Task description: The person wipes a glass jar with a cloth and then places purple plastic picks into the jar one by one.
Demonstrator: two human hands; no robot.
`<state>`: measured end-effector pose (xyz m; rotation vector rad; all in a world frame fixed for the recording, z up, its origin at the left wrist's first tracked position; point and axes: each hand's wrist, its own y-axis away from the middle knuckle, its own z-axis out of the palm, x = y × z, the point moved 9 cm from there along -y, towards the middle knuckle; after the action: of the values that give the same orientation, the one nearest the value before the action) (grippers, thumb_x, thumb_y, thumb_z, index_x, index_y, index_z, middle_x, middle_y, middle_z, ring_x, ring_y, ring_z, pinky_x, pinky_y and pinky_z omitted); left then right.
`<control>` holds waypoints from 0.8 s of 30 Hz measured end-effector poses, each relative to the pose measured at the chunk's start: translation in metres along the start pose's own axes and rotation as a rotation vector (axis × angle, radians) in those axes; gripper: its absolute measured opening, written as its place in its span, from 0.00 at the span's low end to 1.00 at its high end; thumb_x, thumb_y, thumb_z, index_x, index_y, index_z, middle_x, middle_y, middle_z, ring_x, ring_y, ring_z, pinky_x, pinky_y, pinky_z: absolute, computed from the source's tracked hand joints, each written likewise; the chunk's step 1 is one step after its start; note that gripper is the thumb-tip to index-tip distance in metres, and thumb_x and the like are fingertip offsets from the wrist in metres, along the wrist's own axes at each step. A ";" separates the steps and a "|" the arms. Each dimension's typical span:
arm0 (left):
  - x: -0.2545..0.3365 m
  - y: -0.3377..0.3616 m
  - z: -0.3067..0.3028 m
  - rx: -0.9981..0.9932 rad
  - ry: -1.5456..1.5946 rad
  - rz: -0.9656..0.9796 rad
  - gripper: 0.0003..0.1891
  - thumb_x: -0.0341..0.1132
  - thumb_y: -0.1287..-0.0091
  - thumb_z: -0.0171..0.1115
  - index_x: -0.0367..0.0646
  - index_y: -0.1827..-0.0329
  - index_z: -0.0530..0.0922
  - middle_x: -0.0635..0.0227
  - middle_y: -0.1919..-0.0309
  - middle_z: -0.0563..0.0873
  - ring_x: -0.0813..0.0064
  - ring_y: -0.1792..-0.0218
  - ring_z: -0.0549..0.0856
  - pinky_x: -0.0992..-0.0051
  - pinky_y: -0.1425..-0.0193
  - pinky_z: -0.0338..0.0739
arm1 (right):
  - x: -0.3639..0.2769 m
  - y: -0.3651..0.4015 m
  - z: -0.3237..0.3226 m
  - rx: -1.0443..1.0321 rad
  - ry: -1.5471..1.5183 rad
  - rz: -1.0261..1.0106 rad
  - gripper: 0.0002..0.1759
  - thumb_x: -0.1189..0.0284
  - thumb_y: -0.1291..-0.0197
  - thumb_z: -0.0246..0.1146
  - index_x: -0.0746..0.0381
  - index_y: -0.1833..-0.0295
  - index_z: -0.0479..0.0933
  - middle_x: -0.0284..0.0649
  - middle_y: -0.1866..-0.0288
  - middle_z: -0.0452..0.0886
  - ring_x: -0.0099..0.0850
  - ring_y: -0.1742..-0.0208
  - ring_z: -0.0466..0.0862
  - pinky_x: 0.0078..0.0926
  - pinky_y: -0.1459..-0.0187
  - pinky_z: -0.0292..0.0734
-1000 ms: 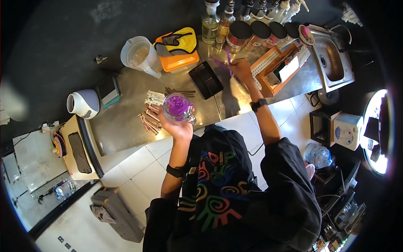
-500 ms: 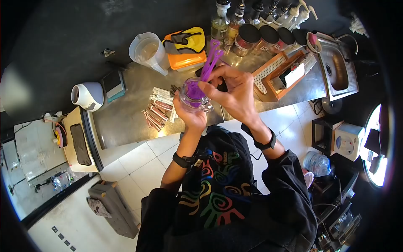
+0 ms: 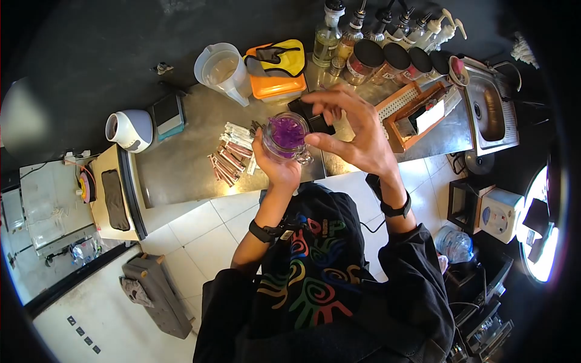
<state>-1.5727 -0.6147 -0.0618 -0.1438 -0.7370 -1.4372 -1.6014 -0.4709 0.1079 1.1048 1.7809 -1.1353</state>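
My left hand [image 3: 275,166] is closed around a clear glass mug jar [image 3: 279,152] with a small side handle, held over the counter's front edge. Several purple plastic sticks [image 3: 287,131] lie inside the jar; their exact kind is hard to make out from above. Beside the jar's right rim is my right hand [image 3: 360,136], thumb and fingers spread apart and holding nothing. The right thumb is near the glass; whether it touches cannot be told. A pile of slim wrapped packets [image 3: 230,156], brown and white, lies on the steel counter [image 3: 175,175] left of my left hand.
Behind my hands stand a plastic jug [image 3: 223,72] and an orange container [image 3: 275,86] under a yellow-grey cloth [image 3: 284,59]. Black-lidded jars [image 3: 365,60] and pump bottles [image 3: 433,33] line the back right. A wooden organizer [image 3: 414,118] sits before the sink [image 3: 484,112].
The purple sticks held upright by my right hand over the jar have been let go and are now inside it. My right hand has opened and moved to the right.
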 end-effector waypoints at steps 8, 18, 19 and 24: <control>-0.006 -0.002 0.002 -0.076 0.043 -0.054 0.25 0.56 0.30 0.42 0.44 0.47 0.75 0.67 0.54 0.83 0.70 0.53 0.83 0.67 0.50 0.80 | -0.005 0.004 0.014 -0.045 0.174 -0.066 0.07 0.77 0.48 0.69 0.66 0.63 0.84 0.40 0.68 0.81 0.30 0.71 0.78 0.25 0.66 0.74; -0.005 0.002 -0.006 0.067 -0.010 -0.113 0.28 0.58 0.32 0.39 0.42 0.49 0.75 0.61 0.63 0.85 0.60 0.66 0.85 0.65 0.64 0.79 | -0.050 -0.012 -0.026 0.064 0.283 -0.073 0.05 0.74 0.47 0.67 0.66 0.66 0.82 0.39 0.73 0.79 0.31 0.73 0.77 0.28 0.68 0.73; -0.005 0.002 -0.005 0.065 -0.009 -0.112 0.28 0.58 0.32 0.39 0.42 0.49 0.75 0.61 0.63 0.85 0.60 0.66 0.85 0.65 0.64 0.79 | -0.050 -0.014 -0.026 0.043 0.280 -0.071 0.05 0.74 0.47 0.67 0.66 0.67 0.81 0.39 0.74 0.78 0.29 0.75 0.76 0.27 0.69 0.72; -0.007 0.003 -0.008 0.075 -0.011 -0.126 0.28 0.58 0.32 0.40 0.43 0.49 0.75 0.61 0.65 0.85 0.60 0.67 0.84 0.65 0.65 0.78 | -0.055 -0.017 -0.024 0.029 0.285 -0.096 0.06 0.74 0.47 0.67 0.66 0.68 0.80 0.37 0.76 0.77 0.28 0.77 0.75 0.26 0.71 0.71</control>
<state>-1.5664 -0.6126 -0.0711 -0.0480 -0.8202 -1.5265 -1.6011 -0.4671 0.1701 1.2608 2.0604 -1.1058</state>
